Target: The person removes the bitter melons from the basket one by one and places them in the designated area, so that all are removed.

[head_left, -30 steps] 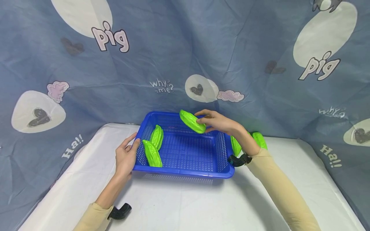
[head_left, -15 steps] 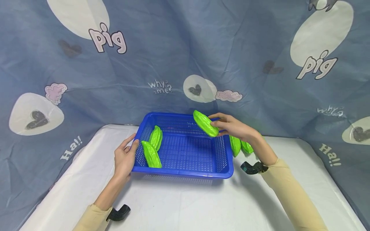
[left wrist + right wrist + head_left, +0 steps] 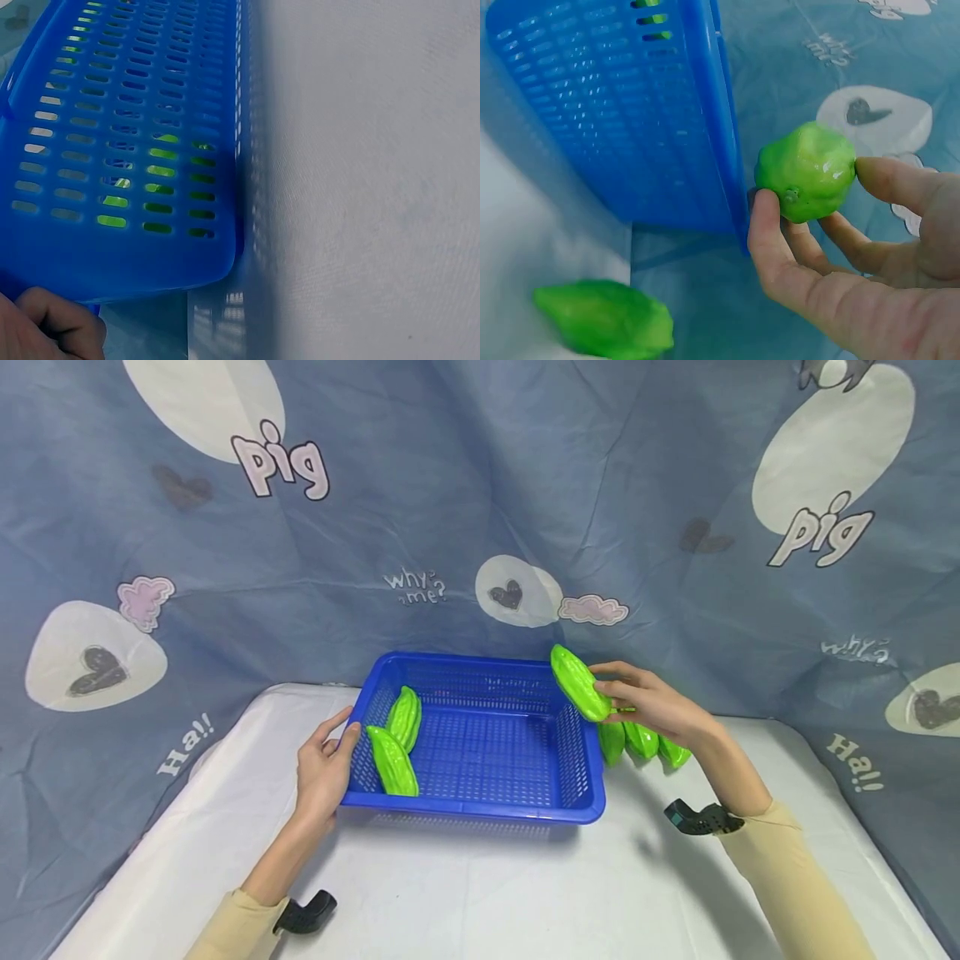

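A bright green ridged bitter melon is pinched between the thumb and fingers of my right hand, over the right rim of a blue plastic basket. The right wrist view shows this bitter melon end-on, beside the basket's outer wall. My left hand grips the basket's left rim, thumb on top; in the left wrist view its curled fingers are at the rim's edge. Inside the basket, at the left, lie two bitter melons, a front one and a back one.
Three more bitter melons lie on the white-covered table just right of the basket: a left one, a middle one and a right one. A blue printed cloth hangs behind. Each wrist wears a black band.
My right hand has carried the bitter melon rightward, from over the basket's middle to its right rim. The bitter melons at the right are less covered by the arm. My left hand stays put.
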### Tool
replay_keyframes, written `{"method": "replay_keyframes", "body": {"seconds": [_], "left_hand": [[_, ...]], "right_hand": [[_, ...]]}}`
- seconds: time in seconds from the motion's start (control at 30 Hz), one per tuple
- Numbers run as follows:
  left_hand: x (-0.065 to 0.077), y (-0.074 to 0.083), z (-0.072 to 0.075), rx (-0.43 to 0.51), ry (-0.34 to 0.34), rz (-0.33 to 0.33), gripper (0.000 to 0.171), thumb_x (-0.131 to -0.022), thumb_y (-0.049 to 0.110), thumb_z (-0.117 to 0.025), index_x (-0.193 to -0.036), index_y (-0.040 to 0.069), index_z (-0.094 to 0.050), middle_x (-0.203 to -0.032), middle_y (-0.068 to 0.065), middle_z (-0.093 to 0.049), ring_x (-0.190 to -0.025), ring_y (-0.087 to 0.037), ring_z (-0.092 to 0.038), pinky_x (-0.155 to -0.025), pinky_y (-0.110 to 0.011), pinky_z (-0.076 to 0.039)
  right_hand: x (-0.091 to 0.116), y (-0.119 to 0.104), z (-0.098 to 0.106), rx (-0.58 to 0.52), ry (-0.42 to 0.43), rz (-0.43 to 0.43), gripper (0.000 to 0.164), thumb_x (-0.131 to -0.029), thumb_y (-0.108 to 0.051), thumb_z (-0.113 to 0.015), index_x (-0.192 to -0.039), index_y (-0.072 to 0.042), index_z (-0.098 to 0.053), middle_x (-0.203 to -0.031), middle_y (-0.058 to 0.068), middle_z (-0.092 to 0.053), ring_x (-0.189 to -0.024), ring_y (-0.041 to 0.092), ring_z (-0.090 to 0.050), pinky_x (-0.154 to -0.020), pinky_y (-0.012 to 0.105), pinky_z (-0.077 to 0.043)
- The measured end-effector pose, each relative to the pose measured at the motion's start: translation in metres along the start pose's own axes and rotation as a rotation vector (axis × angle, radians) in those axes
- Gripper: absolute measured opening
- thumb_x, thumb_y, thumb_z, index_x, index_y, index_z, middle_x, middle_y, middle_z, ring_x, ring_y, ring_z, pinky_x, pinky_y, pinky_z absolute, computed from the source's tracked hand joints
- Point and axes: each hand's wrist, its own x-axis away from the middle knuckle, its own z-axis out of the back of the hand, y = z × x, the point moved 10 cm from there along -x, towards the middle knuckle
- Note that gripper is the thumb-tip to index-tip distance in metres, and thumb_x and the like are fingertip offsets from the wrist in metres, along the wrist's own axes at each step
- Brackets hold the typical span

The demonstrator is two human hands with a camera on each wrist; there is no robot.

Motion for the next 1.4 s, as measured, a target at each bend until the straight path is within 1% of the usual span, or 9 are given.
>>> {"method": "replay_keyframes", "body": {"seconds": [0.1,0.33,0.47,0.6,0.77,0.87,0.97,1.2,1.4], "left_hand": [[0.000,0.000,-0.001,0.000,-0.014,0.003,0.050,-0.113,0.040,-0.055,-0.161,0.026,-0.051,-0.086,0.008,-0.068,-0.071,-0.003,-0.061,-0.063,-0.022,-0.052],[-0.001,-0.001,-0.003,0.009,-0.040,0.012,0.052,-0.113,0.040,-0.055,-0.163,0.025,-0.049,-0.084,0.011,-0.067,-0.071,-0.002,-0.061,-0.063,-0.023,-0.052],[-0.001,0.000,-0.002,-0.002,-0.036,0.014,0.052,-0.113,0.040,-0.056,-0.163,0.026,-0.049,-0.083,0.012,-0.066,-0.070,-0.002,-0.061,-0.062,-0.022,-0.052],[-0.001,0.000,0.000,-0.011,-0.025,0.013,0.051,-0.113,0.040,-0.055,-0.162,0.026,-0.050,-0.083,0.011,-0.067,-0.070,-0.002,-0.061,-0.062,-0.022,-0.052],[-0.002,0.000,-0.001,-0.013,-0.019,0.017,0.050,-0.113,0.041,-0.055,-0.161,0.027,-0.051,-0.086,0.009,-0.069,-0.072,-0.003,-0.062,-0.064,-0.022,-0.053],[-0.002,-0.001,-0.002,-0.017,-0.012,0.015,0.050,-0.113,0.040,-0.055,-0.161,0.027,-0.051,-0.086,0.009,-0.068,-0.072,-0.003,-0.062,-0.064,-0.022,-0.053],[-0.001,0.000,-0.001,-0.020,-0.009,0.009,0.050,-0.113,0.041,-0.055,-0.161,0.027,-0.052,-0.083,0.009,-0.067,-0.070,-0.003,-0.060,-0.063,-0.022,-0.051],[0.001,-0.001,0.001,-0.021,-0.004,0.007,0.051,-0.113,0.040,-0.056,-0.161,0.025,-0.052,-0.082,0.009,-0.066,-0.069,-0.003,-0.060,-0.061,-0.022,-0.050],[0.001,-0.001,0.000,-0.024,0.002,0.011,0.050,-0.113,0.040,-0.055,-0.161,0.026,-0.052,-0.086,0.008,-0.068,-0.071,-0.003,-0.062,-0.062,-0.022,-0.052]], "right_hand": [[0.010,0.004,0.010,-0.017,0.027,-0.006,0.063,-0.114,-0.035,-0.055,-0.165,-0.006,-0.032,-0.118,0.006,-0.049,-0.096,0.011,-0.059,-0.102,0.034,-0.061],[0.031,0.020,0.036,-0.010,0.076,-0.021,0.067,-0.115,-0.040,-0.052,-0.167,-0.006,-0.029,-0.133,0.006,-0.049,-0.112,0.007,-0.063,-0.104,0.035,-0.061],[0.040,0.026,0.048,-0.016,0.094,-0.012,0.067,-0.116,-0.039,-0.050,-0.168,-0.002,-0.028,-0.126,-0.002,-0.054,-0.107,0.005,-0.064,-0.103,0.032,-0.061],[0.047,0.033,0.058,-0.027,0.102,0.000,0.068,-0.117,-0.037,-0.048,-0.168,0.002,-0.027,-0.136,-0.008,-0.052,-0.109,0.000,-0.065,-0.101,0.027,-0.061],[0.056,0.046,0.074,-0.010,0.135,-0.038,0.073,-0.116,-0.042,-0.048,-0.170,0.001,-0.022,-0.163,0.011,-0.036,-0.116,-0.006,-0.066,-0.102,0.027,-0.060],[0.061,0.056,0.083,0.002,0.139,-0.062,0.074,-0.117,-0.042,-0.045,-0.170,0.002,-0.018,-0.173,0.024,-0.021,-0.113,-0.009,-0.064,-0.104,0.029,-0.060],[0.066,0.065,0.090,0.009,0.141,-0.081,0.074,-0.118,-0.042,-0.043,-0.169,0.005,-0.018,-0.175,0.027,-0.014,-0.112,-0.010,-0.063,-0.104,0.031,-0.060],[0.074,0.085,0.104,0.012,0.162,-0.110,0.074,-0.117,-0.040,-0.044,-0.168,0.009,-0.018,-0.163,0.012,-0.032,-0.111,-0.008,-0.064,-0.104,0.033,-0.061],[0.084,0.105,0.117,0.017,0.190,-0.165,0.077,-0.117,-0.043,-0.044,-0.169,0.007,-0.015,-0.155,0.001,-0.036,-0.109,-0.007,-0.063,-0.101,0.030,-0.061]]}}
